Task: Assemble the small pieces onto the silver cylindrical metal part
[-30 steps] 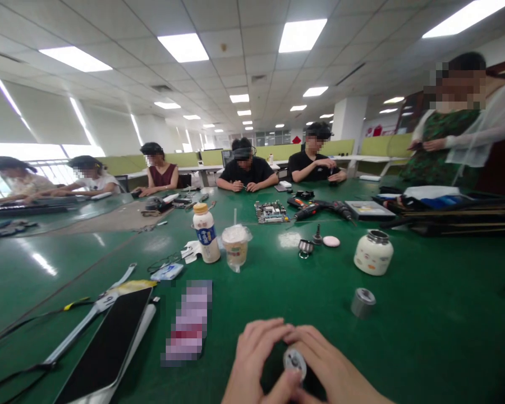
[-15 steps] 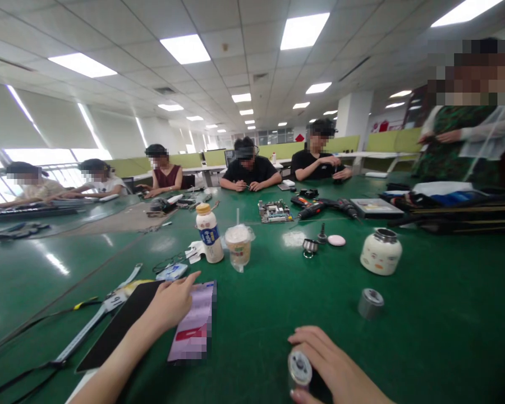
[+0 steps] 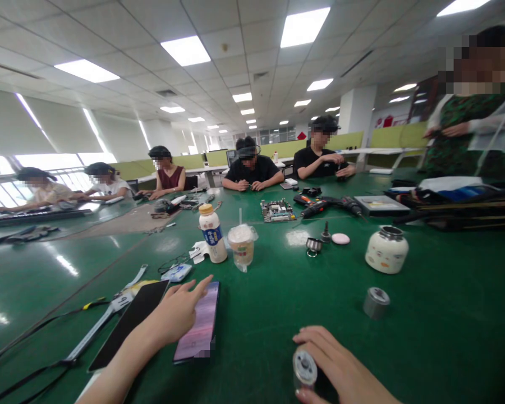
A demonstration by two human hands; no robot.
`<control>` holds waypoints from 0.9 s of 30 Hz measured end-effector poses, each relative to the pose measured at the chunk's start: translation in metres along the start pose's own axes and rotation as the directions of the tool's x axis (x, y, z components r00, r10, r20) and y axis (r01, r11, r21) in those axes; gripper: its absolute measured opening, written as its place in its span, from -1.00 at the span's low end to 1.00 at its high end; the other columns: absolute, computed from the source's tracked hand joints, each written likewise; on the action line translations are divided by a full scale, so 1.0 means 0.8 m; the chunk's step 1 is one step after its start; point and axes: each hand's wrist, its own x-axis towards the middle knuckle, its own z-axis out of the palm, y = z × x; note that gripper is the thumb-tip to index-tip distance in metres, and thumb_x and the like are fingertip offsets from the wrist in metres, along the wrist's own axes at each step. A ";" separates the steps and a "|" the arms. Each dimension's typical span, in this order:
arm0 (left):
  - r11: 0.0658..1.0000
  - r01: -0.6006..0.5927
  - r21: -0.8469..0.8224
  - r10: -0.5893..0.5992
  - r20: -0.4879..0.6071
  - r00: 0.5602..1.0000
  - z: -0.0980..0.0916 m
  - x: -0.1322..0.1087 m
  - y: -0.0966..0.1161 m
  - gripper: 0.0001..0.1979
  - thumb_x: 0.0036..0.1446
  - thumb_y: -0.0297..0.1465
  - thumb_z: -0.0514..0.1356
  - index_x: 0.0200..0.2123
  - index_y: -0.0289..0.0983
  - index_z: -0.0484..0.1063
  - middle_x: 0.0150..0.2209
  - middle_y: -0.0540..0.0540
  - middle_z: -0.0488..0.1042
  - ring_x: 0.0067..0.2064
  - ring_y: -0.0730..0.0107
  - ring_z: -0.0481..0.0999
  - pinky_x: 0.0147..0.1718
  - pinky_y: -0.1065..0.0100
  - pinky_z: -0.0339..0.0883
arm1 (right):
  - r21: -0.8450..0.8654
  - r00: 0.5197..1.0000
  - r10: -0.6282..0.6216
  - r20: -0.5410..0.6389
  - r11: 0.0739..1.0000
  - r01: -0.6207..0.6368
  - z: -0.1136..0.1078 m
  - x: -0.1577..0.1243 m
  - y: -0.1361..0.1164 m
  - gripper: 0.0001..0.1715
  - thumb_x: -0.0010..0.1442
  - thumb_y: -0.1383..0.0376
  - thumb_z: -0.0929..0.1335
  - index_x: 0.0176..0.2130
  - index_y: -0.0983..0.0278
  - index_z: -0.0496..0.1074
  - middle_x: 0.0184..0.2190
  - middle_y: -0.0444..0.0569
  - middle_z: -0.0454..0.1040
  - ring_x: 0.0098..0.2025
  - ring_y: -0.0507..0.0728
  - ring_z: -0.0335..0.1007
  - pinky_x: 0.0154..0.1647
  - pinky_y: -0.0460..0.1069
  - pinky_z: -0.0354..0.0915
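My left hand [image 3: 179, 311] hovers over the left edge of a phone [image 3: 198, 325] with a lit pinkish-purple screen; its index finger is stretched out and nothing is held. A dark tablet [image 3: 130, 322] lies beneath my left wrist. At the bottom, my right hand [image 3: 326, 359] has its fingers wrapped round a small metal cylinder [image 3: 305, 367] that stands upright on the table. A similar grey cylinder [image 3: 376, 303] stands farther right, with a cream round jar [image 3: 387, 251] behind it.
Beyond my hands on the green table [image 3: 256, 303] are a bottle [image 3: 212, 235], a lidded cup [image 3: 241, 247], a steel ring part [image 3: 313, 246], a circuit board [image 3: 278, 210] and power drills [image 3: 315, 207]. A strap [image 3: 92, 325] lies left. Several people are around the table.
The phone's screen content has changed, with the red patch gone. My left index finger has shifted slightly, and the whole view has moved a little. My right hand stays at the cylinder.
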 end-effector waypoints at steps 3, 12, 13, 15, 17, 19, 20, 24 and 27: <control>0.999 -0.015 -0.034 0.015 -0.002 1.000 0.000 0.001 0.004 -0.19 0.00 -0.73 -0.07 0.36 -0.26 0.00 0.21 -0.21 0.36 0.31 0.07 0.21 0.20 0.01 0.12 | 0.026 0.999 -0.019 -0.038 0.999 0.020 0.002 -0.001 0.003 -0.61 0.12 0.19 0.42 -0.08 0.34 0.49 0.05 0.20 0.45 0.13 0.33 0.33 0.15 0.13 0.32; 0.989 -0.081 -0.124 0.087 0.040 0.995 -0.013 -0.022 0.003 0.08 -0.13 -0.43 0.32 0.39 -0.10 -0.21 0.37 -0.20 0.03 0.39 -0.10 -0.05 0.23 -0.18 -0.03 | -0.016 1.000 0.017 0.014 1.000 -0.017 -0.002 0.000 -0.002 -0.58 0.11 0.22 0.42 -0.06 0.39 0.48 0.07 0.24 0.43 0.15 0.34 0.31 0.17 0.14 0.30; 0.989 -0.086 -0.119 0.094 0.068 0.993 -0.012 -0.022 0.001 0.19 -0.23 -0.41 0.38 0.39 -0.08 -0.25 0.39 -0.20 -0.04 0.39 -0.14 -0.11 0.23 -0.22 -0.07 | -0.019 1.000 0.018 0.019 1.000 -0.017 -0.002 0.001 -0.002 -0.58 0.12 0.22 0.42 -0.06 0.39 0.48 0.07 0.24 0.43 0.15 0.34 0.31 0.17 0.15 0.30; 0.994 -0.066 -0.088 0.076 0.112 0.991 -0.006 -0.018 -0.002 0.33 -0.38 -0.40 0.45 0.39 -0.08 -0.28 0.40 -0.23 -0.12 0.40 -0.20 -0.19 0.23 -0.26 -0.14 | -0.020 1.000 0.015 0.019 1.000 -0.014 -0.002 0.001 -0.002 -0.57 0.13 0.20 0.41 -0.05 0.39 0.48 0.08 0.25 0.43 0.15 0.34 0.31 0.17 0.15 0.30; 0.998 -0.034 -0.056 0.040 0.120 0.992 0.002 -0.009 -0.008 0.40 -0.47 -0.39 0.49 0.39 -0.08 -0.28 0.40 -0.27 -0.15 0.39 -0.26 -0.21 0.23 -0.30 -0.22 | -0.012 1.000 0.012 0.013 1.000 -0.012 -0.002 0.002 -0.001 -0.58 0.13 0.21 0.40 -0.06 0.40 0.48 0.07 0.25 0.43 0.15 0.35 0.31 0.16 0.16 0.31; 0.999 -0.011 -0.047 0.015 0.100 0.995 0.010 0.001 -0.018 0.41 -0.49 -0.36 0.51 0.39 -0.07 -0.27 0.40 -0.28 -0.14 0.39 -0.30 -0.21 0.22 -0.33 -0.24 | 0.001 1.000 0.011 -0.005 1.000 -0.011 -0.002 0.001 0.000 -0.60 0.11 0.22 0.41 -0.07 0.38 0.49 0.06 0.24 0.44 0.14 0.35 0.32 0.15 0.15 0.32; 0.999 0.002 -0.047 0.002 0.083 0.997 0.012 0.006 -0.024 0.40 -0.47 -0.36 0.51 0.39 -0.05 -0.26 0.40 -0.27 -0.12 0.38 -0.31 -0.20 0.21 -0.34 -0.22 | 0.009 1.000 0.008 -0.014 1.000 -0.008 -0.001 0.001 0.000 -0.61 0.11 0.23 0.42 -0.08 0.37 0.49 0.05 0.23 0.45 0.13 0.34 0.33 0.14 0.15 0.32; 0.994 0.103 -0.019 -0.104 -0.102 0.989 0.007 0.015 -0.039 0.11 -0.17 -0.35 0.41 0.38 -0.04 -0.14 0.38 -0.25 0.01 0.36 -0.30 -0.05 0.18 -0.30 -0.04 | 0.027 0.999 -0.003 -0.034 1.000 0.004 0.000 -0.001 0.001 -0.62 0.12 0.22 0.42 -0.08 0.35 0.49 0.04 0.20 0.45 0.12 0.32 0.34 0.14 0.12 0.33; 0.994 0.094 -0.052 -0.105 -0.319 0.942 -0.003 0.008 -0.018 -0.22 0.10 -0.31 0.25 0.35 -0.15 0.02 0.31 -0.25 0.18 0.31 -0.21 0.12 0.15 -0.21 0.10 | 0.046 0.999 -0.012 -0.050 0.999 0.014 0.001 -0.001 0.002 -0.63 0.13 0.21 0.41 -0.08 0.32 0.49 0.03 0.18 0.46 0.10 0.30 0.35 0.13 0.11 0.33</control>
